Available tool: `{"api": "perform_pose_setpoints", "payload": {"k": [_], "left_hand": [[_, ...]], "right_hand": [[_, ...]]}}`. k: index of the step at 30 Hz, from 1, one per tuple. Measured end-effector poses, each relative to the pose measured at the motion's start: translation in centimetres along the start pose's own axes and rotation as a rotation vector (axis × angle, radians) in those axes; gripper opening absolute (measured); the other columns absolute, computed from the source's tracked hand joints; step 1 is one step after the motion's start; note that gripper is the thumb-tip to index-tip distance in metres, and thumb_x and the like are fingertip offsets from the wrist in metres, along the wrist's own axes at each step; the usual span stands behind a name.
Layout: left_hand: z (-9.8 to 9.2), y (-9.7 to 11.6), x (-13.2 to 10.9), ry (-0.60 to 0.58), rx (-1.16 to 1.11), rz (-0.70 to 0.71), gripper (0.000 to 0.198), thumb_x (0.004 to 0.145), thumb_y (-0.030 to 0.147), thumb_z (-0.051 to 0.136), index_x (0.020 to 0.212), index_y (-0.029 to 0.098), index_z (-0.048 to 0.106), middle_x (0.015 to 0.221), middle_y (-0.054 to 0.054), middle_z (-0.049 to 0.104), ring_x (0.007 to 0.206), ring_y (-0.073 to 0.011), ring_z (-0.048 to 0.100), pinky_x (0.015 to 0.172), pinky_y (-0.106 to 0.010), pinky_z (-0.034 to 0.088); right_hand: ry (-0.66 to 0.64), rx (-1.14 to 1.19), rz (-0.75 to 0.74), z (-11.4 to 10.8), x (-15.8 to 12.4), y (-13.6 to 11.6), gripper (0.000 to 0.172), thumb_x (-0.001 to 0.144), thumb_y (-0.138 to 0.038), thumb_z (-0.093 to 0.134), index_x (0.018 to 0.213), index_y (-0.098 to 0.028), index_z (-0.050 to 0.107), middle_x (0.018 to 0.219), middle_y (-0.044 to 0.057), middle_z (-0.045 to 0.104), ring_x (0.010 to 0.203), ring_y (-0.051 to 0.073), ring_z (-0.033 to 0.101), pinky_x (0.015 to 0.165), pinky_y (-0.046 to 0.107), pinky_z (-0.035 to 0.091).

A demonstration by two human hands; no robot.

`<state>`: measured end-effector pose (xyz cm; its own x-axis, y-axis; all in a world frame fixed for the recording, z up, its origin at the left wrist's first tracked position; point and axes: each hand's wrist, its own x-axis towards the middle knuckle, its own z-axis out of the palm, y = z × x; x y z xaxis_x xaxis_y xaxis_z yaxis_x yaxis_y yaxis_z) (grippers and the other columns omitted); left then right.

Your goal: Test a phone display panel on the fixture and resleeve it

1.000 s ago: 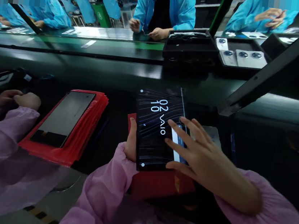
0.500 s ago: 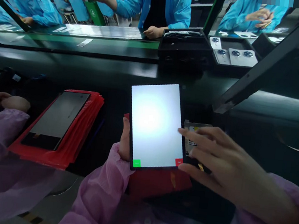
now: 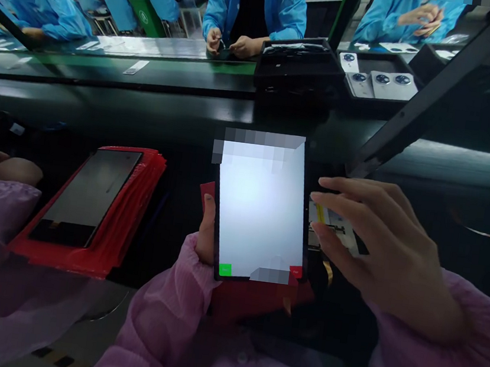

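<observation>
My left hand (image 3: 205, 232) grips a phone (image 3: 262, 209) by its left edge and holds it up in front of me. Its screen glows plain white, with a small green square at the bottom left and a small red one at the bottom right. My right hand (image 3: 372, 241) hovers just right of the phone, fingers spread and slightly curled, holding nothing. Under the phone lies a red tray (image 3: 257, 301), and a light label card (image 3: 333, 224) rests below my right fingers.
A stack of red trays (image 3: 135, 206) at the left carries a dark phone (image 3: 87, 197). A co-worker's hands in pink sleeves (image 3: 1, 168) rest at the far left. Across the dark conveyor, people in blue coats work beside black trays (image 3: 299, 65) and phone backs (image 3: 373, 83).
The screen went from a dark lock screen to plain white. My right hand lifted off the screen and drew back to the right of the phone.
</observation>
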<state>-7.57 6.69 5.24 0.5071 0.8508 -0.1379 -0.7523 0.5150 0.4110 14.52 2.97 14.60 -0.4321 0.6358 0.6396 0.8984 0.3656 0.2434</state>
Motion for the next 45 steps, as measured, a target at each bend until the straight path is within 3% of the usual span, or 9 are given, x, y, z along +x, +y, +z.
{"api": "perform_pose_setpoints", "payload": {"k": [5, 8, 12, 18, 31, 34, 37, 41, 45], "left_hand": [[0.0, -0.9, -0.1, -0.065, 0.076, -0.044, 0.071, 0.077, 0.074, 0.049, 0.125, 0.022, 0.060, 0.137, -0.007, 0.046, 0.134, -0.0330, 0.034, 0.112, -0.047, 0.027], [-0.3, -1.5, -0.2, 0.000, 0.121, -0.028, 0.066, 0.076, 0.069, 0.055, 0.123, 0.024, 0.061, 0.136, -0.004, 0.047, 0.137, -0.0302, 0.029, 0.115, -0.042, 0.024], [-1.2, -1.7, -0.2, 0.034, 0.129, 0.020, 0.062, 0.080, 0.066, 0.052, 0.129, 0.029, 0.056, 0.138, -0.001, 0.045, 0.140, -0.0256, 0.023, 0.117, -0.037, 0.021], [-1.8, -1.5, 0.0, -0.005, 0.081, -0.009, 0.059, 0.082, 0.066, 0.049, 0.122, 0.024, 0.063, 0.135, -0.002, 0.049, 0.140, -0.0248, 0.025, 0.117, -0.036, 0.021], [0.7, -0.5, -0.1, 0.104, 0.014, -0.078, 0.079, 0.088, 0.072, 0.016, 0.126, 0.018, 0.061, 0.127, -0.008, 0.055, 0.125, -0.0293, 0.045, 0.111, -0.040, 0.030], [1.5, -0.5, -0.3, 0.292, 0.027, -0.052, 0.073, 0.090, 0.068, 0.020, 0.113, 0.019, 0.068, 0.114, -0.009, 0.062, 0.109, -0.0279, 0.057, 0.106, -0.041, 0.035], [2.2, -0.3, -0.6, 0.396, 0.058, -0.094, 0.076, 0.091, 0.066, 0.014, 0.099, 0.020, 0.073, 0.104, -0.010, 0.065, 0.093, -0.0278, 0.063, 0.101, -0.045, 0.040], [1.8, -0.3, -0.8, 0.272, 0.072, -0.160, 0.080, 0.092, 0.060, 0.002, 0.102, 0.024, 0.073, 0.109, -0.008, 0.064, 0.097, -0.0270, 0.063, 0.097, -0.046, 0.043], [0.6, -0.7, -0.6, 0.066, 0.071, -0.181, 0.071, 0.090, 0.067, 0.016, 0.114, 0.023, 0.068, 0.122, -0.007, 0.058, 0.109, -0.0263, 0.059, 0.097, -0.042, 0.046]], "right_hand": [[-0.042, -0.085, -0.009, 2.3, 0.3, -2.2, 0.101, 0.055, -0.085, 0.035, 0.137, -0.028, 0.033, 0.145, -0.003, 0.021, 0.140, 0.011, 0.028, 0.114, 0.026, 0.043], [-0.080, -0.094, -0.014, 3.7, 0.3, -3.8, 0.109, 0.053, -0.089, 0.021, 0.143, -0.028, 0.023, 0.147, 0.001, 0.012, 0.142, 0.016, 0.021, 0.114, 0.032, 0.042], [-0.103, -0.138, -0.061, 4.5, 0.2, -4.7, 0.094, 0.061, -0.082, 0.023, 0.140, -0.030, 0.029, 0.145, 0.000, 0.019, 0.140, 0.013, 0.023, 0.115, 0.031, 0.042], [0.116, -0.188, -0.061, 4.9, -0.2, -5.2, 0.042, 0.067, -0.054, 0.053, 0.106, -0.038, 0.057, 0.123, -0.018, 0.045, 0.117, -0.006, 0.041, 0.099, 0.007, 0.043], [-0.034, -0.107, -0.059, 0.9, -0.6, -3.8, 0.043, 0.070, -0.053, 0.050, 0.112, -0.040, 0.054, 0.119, -0.022, 0.047, 0.100, -0.011, 0.036, 0.090, 0.008, 0.029], [-0.027, -0.087, 0.132, 0.8, 0.1, -1.4, 0.044, 0.073, -0.047, 0.049, 0.117, -0.040, 0.050, 0.118, -0.025, 0.047, 0.098, -0.015, 0.037, 0.089, 0.003, 0.032], [-0.203, 0.069, 0.574, 1.3, 1.3, 1.5, 0.048, 0.078, -0.053, 0.036, 0.122, -0.036, 0.048, 0.115, -0.016, 0.052, 0.089, -0.014, 0.038, 0.080, 0.003, 0.028], [-0.445, 0.358, 0.865, 2.2, 2.5, 3.3, 0.048, 0.077, -0.062, 0.028, 0.103, -0.034, 0.057, 0.101, -0.013, 0.057, 0.072, -0.018, 0.036, 0.075, 0.000, 0.023], [-0.347, 0.371, 0.855, 2.2, 2.4, 2.5, 0.045, 0.077, -0.058, 0.032, 0.092, -0.027, 0.061, 0.094, -0.011, 0.057, 0.068, -0.022, 0.030, 0.067, -0.006, 0.018]]}}
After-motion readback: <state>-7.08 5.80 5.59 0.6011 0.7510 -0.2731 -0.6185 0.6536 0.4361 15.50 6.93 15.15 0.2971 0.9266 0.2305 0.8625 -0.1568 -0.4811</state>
